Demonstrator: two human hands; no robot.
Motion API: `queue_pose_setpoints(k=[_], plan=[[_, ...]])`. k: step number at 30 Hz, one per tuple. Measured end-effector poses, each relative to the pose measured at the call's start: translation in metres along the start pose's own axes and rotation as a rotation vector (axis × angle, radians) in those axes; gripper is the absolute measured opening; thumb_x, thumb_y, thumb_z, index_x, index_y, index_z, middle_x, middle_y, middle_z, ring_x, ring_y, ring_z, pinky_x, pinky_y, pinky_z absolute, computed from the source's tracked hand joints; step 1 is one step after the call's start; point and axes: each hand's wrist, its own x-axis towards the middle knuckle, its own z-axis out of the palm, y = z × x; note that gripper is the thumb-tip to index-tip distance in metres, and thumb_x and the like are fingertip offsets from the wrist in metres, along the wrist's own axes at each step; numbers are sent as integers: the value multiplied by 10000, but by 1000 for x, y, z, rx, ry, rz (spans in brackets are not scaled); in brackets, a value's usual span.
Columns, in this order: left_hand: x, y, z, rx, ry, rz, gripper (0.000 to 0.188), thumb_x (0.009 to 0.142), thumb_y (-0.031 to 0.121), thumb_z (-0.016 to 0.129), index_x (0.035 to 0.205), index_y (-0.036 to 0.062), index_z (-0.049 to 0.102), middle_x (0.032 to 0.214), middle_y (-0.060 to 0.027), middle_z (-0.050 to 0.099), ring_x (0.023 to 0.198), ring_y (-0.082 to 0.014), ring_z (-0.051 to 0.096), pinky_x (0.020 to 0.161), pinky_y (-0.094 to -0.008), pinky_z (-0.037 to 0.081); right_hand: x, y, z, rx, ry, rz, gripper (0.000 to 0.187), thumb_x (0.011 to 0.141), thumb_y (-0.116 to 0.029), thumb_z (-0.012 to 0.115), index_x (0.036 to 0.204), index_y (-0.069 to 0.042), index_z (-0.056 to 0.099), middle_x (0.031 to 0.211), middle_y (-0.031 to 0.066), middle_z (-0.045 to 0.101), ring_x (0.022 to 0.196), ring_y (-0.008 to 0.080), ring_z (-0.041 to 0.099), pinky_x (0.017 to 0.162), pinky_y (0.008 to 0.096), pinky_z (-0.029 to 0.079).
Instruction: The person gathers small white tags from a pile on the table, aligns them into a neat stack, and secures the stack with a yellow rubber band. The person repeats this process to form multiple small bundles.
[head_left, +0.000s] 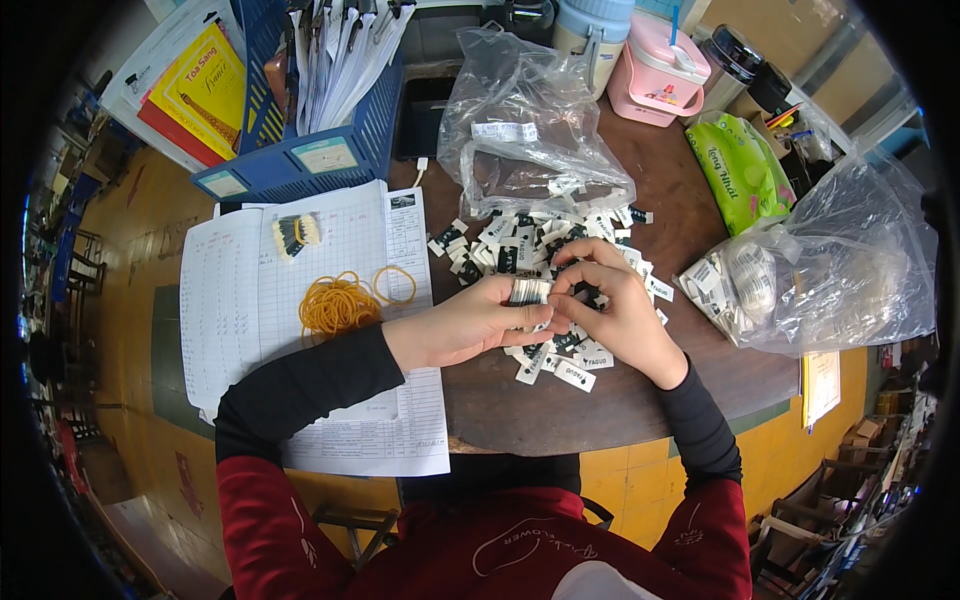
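Observation:
A small stack of fabric labels (pixel 530 291), seen edge-on, is gripped in my left hand (pixel 470 322), the thumb across its front. My right hand (pixel 610 300) meets the stack's right end with thumb and index finger pinched together; whether a label is between them is hidden. Beneath and around both hands spreads a loose pile of white and dark green labels (pixel 573 374). A tangle of yellow rubber bands (pixel 338 306) lies on the papers by my left forearm. Farther left, a banded bundle of labels (pixel 297 235) rests on a ruled notebook (pixel 222 300).
An open clear plastic bag (pixel 530 130) lies behind the pile. Another clear bag (pixel 830 280) holding labels sits at the right edge. At the back stand a blue file rack (pixel 330 160), a phone (pixel 422 118), a pink container (pixel 660 75) and a green tissue pack (pixel 738 172).

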Motion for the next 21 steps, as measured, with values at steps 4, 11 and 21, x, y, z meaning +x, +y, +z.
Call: queue_pose_setpoints(k=[4, 11, 21], plan=[[0, 1, 0, 26, 6, -6, 360, 1022, 151, 551, 1338, -4, 474, 1279, -136, 581, 1236, -242, 580, 1121, -385, 448, 1, 3, 1, -48, 10, -53, 115, 818, -19, 706, 918, -1, 651, 1084, 111, 599, 997, 282, 578, 831, 351, 480], [0, 1, 0, 35, 13, -18, 335, 1021, 152, 554, 1307, -8, 489, 1252, -148, 596, 1231, -236, 583, 1108, -374, 462, 1, 0, 0, -68, 29, -30, 178, 810, 6, 718, 977, 3, 656, 1119, 116, 601, 1045, 258, 605, 895, 336, 479], [1, 2, 0, -14, 31, -22, 354, 1011, 125, 562, 1324, -19, 478, 1294, -144, 567, 1257, -248, 567, 1108, -375, 466, 2, 0, 2, -56, 87, -77, 186, 761, 11, 754, 938, 1, 695, 1108, 114, 640, 1020, 262, 635, 871, 343, 498]])
